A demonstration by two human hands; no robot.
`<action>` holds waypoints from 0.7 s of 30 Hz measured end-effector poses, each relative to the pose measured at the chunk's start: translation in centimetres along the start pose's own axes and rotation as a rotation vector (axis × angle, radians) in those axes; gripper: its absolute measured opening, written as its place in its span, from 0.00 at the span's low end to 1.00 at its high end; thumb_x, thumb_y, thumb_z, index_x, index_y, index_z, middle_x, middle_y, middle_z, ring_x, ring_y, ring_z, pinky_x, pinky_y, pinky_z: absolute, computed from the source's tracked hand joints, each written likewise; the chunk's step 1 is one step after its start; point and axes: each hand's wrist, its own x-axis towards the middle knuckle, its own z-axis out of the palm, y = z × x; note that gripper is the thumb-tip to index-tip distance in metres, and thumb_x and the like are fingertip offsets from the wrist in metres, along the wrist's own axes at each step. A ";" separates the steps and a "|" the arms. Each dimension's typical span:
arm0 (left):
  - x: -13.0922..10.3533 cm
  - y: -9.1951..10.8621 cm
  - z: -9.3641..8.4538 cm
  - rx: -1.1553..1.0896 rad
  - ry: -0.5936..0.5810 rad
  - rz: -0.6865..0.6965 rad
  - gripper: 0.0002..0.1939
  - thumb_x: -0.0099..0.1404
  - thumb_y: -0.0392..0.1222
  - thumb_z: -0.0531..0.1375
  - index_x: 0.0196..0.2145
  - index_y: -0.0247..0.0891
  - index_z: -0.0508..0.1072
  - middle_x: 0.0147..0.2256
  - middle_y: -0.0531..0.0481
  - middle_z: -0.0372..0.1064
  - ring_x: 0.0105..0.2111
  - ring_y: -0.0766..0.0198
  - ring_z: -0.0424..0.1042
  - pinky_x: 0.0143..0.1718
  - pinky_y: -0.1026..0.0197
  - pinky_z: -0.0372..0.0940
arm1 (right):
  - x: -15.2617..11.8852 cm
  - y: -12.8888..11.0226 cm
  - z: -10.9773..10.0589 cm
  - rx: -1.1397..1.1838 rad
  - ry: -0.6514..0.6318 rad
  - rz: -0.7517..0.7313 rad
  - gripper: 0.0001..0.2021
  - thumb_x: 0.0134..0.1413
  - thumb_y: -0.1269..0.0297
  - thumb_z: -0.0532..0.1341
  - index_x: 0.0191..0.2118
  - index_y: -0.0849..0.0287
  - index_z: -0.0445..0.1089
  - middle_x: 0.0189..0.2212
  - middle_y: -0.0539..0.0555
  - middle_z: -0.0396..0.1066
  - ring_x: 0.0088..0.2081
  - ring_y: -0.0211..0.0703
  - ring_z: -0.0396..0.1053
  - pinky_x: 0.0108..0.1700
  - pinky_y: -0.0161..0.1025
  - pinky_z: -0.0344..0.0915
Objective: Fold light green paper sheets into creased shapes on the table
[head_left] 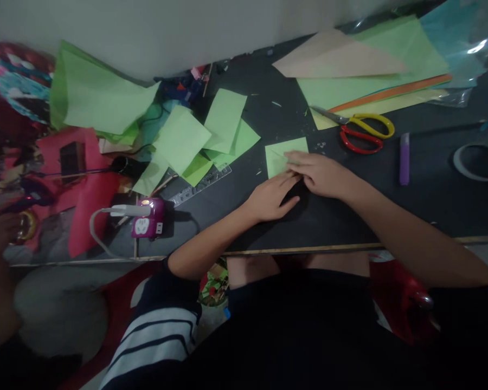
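Note:
A small light green sheet of paper (277, 153) lies flat on the dark table, with a faint crease across it. My right hand (319, 172) rests on its right part, fingers stretched out to the left. Against its lower edge lies my left hand (273, 197), fingers extended and thumb apart; its fingertips meet the right hand's fingers and hide the paper's lower corner. Just beyond the right hand are scissors (360, 130) with one yellow and one red handle, blades pointing left.
Several green paper pieces (183, 138) and a clear ruler (203, 187) lie to the left, near a purple power adapter (148, 218). Larger sheets (374, 51) are stacked at back right. A purple marker (404, 160) and tape roll (461, 162) lie right. Another person's hand (2, 227) is far left.

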 end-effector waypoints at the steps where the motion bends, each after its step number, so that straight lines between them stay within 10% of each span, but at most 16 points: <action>1: -0.1 -0.5 -0.2 -0.033 0.046 -0.023 0.29 0.82 0.51 0.47 0.69 0.29 0.69 0.67 0.33 0.73 0.69 0.53 0.72 0.71 0.49 0.68 | 0.0 0.0 0.2 0.016 -0.039 -0.022 0.30 0.63 0.76 0.52 0.68 0.64 0.74 0.70 0.63 0.70 0.71 0.55 0.68 0.70 0.57 0.70; 4: -0.2 -2.5 -1.1 -0.027 0.162 -0.127 0.26 0.83 0.46 0.44 0.67 0.34 0.71 0.65 0.38 0.75 0.68 0.57 0.73 0.72 0.50 0.67 | -0.1 0.5 0.5 0.042 -0.095 -0.030 0.31 0.65 0.76 0.52 0.71 0.62 0.71 0.71 0.59 0.69 0.73 0.52 0.66 0.74 0.57 0.67; 8: 0.0 -4.5 -2.2 0.046 0.021 -0.124 0.27 0.81 0.44 0.49 0.70 0.33 0.69 0.72 0.37 0.67 0.75 0.52 0.63 0.75 0.42 0.62 | -0.2 1.3 0.4 0.061 -0.129 -0.033 0.33 0.66 0.74 0.51 0.75 0.57 0.66 0.73 0.55 0.65 0.75 0.50 0.62 0.76 0.57 0.64; 21: 0.3 -4.8 -3.4 0.014 -0.100 -0.181 0.29 0.82 0.48 0.48 0.74 0.40 0.67 0.75 0.43 0.59 0.77 0.50 0.57 0.77 0.38 0.57 | 0.0 0.9 -0.1 -0.062 -0.186 -0.062 0.31 0.69 0.72 0.50 0.74 0.61 0.67 0.73 0.56 0.66 0.75 0.52 0.62 0.76 0.57 0.63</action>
